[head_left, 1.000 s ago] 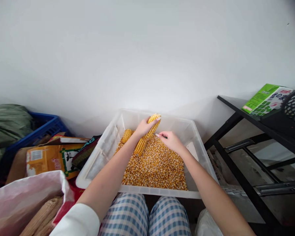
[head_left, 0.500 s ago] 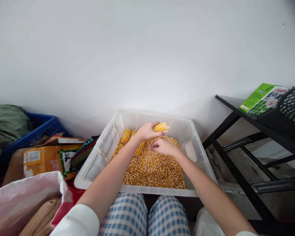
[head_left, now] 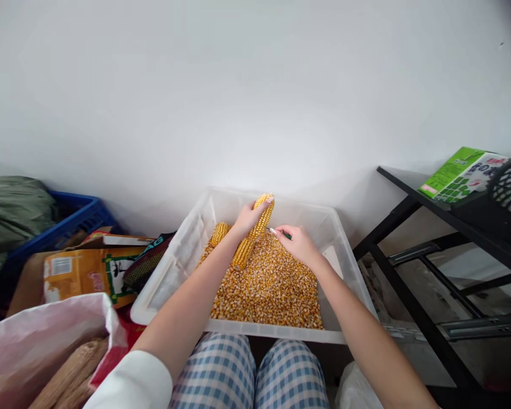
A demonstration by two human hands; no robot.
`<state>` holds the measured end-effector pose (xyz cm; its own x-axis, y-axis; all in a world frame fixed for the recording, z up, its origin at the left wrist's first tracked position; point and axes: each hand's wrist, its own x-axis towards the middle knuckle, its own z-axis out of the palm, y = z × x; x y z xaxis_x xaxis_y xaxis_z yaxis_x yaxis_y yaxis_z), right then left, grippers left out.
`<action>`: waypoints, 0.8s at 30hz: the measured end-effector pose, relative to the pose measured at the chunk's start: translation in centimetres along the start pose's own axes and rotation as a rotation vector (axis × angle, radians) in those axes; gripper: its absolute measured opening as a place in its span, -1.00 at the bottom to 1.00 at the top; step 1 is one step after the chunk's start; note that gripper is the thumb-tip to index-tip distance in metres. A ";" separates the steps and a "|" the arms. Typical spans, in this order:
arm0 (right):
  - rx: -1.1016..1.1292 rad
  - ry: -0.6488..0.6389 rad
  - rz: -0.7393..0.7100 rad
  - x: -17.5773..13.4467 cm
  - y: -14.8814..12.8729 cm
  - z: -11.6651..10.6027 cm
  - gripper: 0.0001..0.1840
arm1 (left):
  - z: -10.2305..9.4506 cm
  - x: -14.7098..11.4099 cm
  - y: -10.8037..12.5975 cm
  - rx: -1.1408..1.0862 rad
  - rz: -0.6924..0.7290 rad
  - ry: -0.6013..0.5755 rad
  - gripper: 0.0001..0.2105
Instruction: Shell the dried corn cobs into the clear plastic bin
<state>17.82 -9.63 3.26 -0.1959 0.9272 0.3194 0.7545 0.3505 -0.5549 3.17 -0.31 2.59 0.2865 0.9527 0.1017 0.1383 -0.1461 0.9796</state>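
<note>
My left hand (head_left: 247, 218) is closed around a yellow corn cob (head_left: 263, 221), held tilted above the loose kernels with its top pointing up and away. My right hand (head_left: 297, 243) grips a small tool with a dark green handle (head_left: 287, 234); its thin metal tip points at the cob's right side. Whether the tip touches the cob I cannot tell. Another corn cob (head_left: 241, 255) lies on the kernels under my left hand, and one more (head_left: 220, 232) rests at the bin's back left. Loose corn kernels (head_left: 272, 289) cover the bottom of the translucent plastic bin (head_left: 276, 329).
On the left stand a blue crate (head_left: 83, 218) with a green bag, an orange package (head_left: 79, 272), and a white-and-red sack (head_left: 46, 324) holding bare brown cobs. A black metal frame (head_left: 402, 224) at the right carries a green-and-white carton (head_left: 455, 176) and a black fan. Behind the bin is a white wall.
My left hand has turned the cob from lying sideways to pointing upward. My right hand has risen and moved right from the kernels, and the green-handled tool now shows in it.
</note>
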 end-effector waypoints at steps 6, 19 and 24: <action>-0.150 0.022 -0.075 -0.3 -0.7 0.0 -0.73 | 0.2 0.1 -0.5 -0.042 -0.055 -0.014 -0.43; -0.307 0.025 -0.066 -0.3 -1.1 0.5 -0.75 | 0.3 0.3 -0.8 0.065 -0.059 0.089 -0.41; -0.353 0.071 0.066 -0.4 -1.5 1.7 -0.78 | 1.0 0.4 -0.9 -0.007 -0.077 0.166 -0.38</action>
<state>15.71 -10.31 2.63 -0.1046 0.9306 0.3509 0.9364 0.2110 -0.2804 4.06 -0.06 1.57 0.1153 0.9919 0.0534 0.1466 -0.0702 0.9867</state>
